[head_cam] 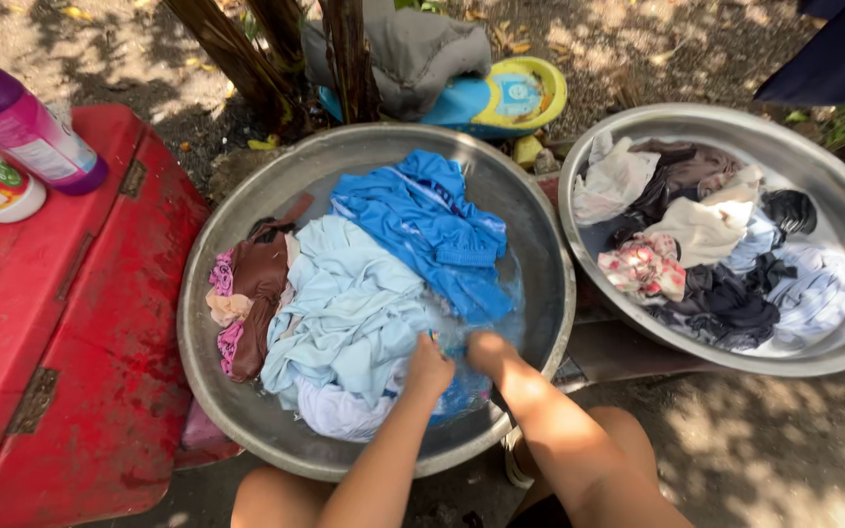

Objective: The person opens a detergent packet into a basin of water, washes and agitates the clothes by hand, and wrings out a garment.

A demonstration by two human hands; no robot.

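1. Head view: nearest, two bare knees are seen at the bottom edge, with both forearms reaching forward from them.
2. The left hand (429,369) and the right hand (486,349) are sunk side by side into wet cloth (462,386) at the near rim of a large metal basin (207,391); the fingers are hidden, so how far they are closed cannot be told.
3. Pale blue laundry (349,308), a bright blue shirt (432,225) and a brown garment (258,284) are heaped in that basin.
4. A red box (80,342) stands to the left, carrying two bottles (22,122) at its far end.
5. A second basin (833,186) of mixed clothes is set to the right.
6. Farthest, tree stems (276,49) and a toy car (501,98) are seen.
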